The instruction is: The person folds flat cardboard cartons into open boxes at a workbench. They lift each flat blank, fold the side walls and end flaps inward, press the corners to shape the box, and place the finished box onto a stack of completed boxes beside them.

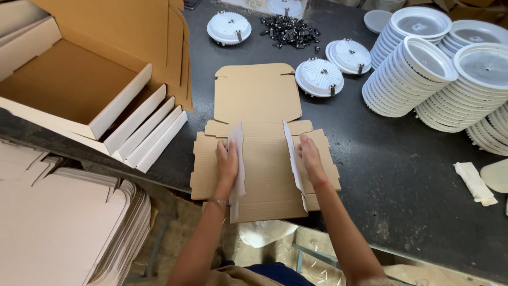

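Cardboard box blank (263, 159) flat on counter (402, 175), long axis running away from hands; left hand (227, 161) and right hand (309, 159) pressing upright side flaps, equally near.

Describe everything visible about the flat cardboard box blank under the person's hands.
The cardboard box blank is brown corrugated board, die-cut, lying mostly flat on the dark table with its near edge over the table's rim. Its far lid panel with rounded corners lies flat. Two long side flaps stand folded up, showing white faces. The left hand presses the left flap; the right hand presses beside the right flap.
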{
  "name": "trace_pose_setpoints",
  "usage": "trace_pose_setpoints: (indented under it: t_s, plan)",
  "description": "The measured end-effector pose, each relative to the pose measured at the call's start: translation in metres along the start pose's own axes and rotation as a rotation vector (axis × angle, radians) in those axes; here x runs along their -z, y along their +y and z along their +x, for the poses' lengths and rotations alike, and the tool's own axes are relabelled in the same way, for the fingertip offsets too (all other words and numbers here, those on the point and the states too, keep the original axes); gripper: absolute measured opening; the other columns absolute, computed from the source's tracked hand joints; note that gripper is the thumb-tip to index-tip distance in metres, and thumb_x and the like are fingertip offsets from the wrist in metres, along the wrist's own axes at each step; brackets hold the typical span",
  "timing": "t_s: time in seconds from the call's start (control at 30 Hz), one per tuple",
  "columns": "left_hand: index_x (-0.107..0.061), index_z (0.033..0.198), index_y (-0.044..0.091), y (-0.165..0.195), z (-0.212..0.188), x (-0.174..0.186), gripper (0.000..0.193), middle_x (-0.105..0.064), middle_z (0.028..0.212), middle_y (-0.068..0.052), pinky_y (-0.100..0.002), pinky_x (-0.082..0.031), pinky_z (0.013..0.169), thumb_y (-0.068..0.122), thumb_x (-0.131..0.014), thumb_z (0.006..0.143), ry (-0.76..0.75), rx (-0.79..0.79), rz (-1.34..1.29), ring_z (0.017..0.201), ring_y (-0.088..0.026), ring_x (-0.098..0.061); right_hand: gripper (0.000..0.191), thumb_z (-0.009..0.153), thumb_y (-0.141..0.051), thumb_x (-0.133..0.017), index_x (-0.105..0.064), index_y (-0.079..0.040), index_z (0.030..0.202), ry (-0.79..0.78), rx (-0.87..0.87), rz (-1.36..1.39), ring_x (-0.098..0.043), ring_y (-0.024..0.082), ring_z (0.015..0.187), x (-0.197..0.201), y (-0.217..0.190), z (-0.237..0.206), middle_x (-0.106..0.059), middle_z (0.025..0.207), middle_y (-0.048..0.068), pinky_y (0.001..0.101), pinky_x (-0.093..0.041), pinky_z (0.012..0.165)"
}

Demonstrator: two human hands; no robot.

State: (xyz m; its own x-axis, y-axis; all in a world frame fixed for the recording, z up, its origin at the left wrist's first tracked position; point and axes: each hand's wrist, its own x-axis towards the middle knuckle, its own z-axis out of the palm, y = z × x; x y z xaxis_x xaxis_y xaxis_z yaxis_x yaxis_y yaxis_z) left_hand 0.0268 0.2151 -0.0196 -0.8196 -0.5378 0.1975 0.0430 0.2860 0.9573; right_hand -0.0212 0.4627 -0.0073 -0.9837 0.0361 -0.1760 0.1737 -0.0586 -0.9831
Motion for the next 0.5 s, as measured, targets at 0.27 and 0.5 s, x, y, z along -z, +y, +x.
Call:
trace_pose_setpoints:
  t_s: [0.27, 0.5]
  plan:
    - [-0.051, 0.123, -0.005, 0.017, 0.03, -0.003, 0.05, -0.064, 0.119, -0.018, -0.036, -0.055, 0.085, 0.023, -0.073, 0.09, 0.01, 0.426, -0.531, 0.1, -0.022, -0.062, 0.026, 0.101, -0.021, -0.074, -0.062, 0.0, 0.112, -0.078, -0.134, 0.269, -0.055, 0.018, 0.088, -0.006, -0.016, 0.027, -0.06, 0.106, 0.01, 0.028, -0.045, 0.069]
    - [-0.05, 0.15, 0.013, 0.008, 0.01, -0.006, 0.054, -0.051, 0.154, -0.004, -0.045, -0.045, 0.101, 0.025, -0.054, 0.097, -0.08, -0.057, 0.497, 0.113, -0.034, -0.052, 0.051, 0.099, -0.029, -0.06, -0.05, -0.006, 0.144, 0.227, 0.306, -0.765, -0.049, 0.037, 0.118, -0.045, 0.01, 0.009, -0.053, 0.137, 0.017, 0.0481, -0.041, 0.101]
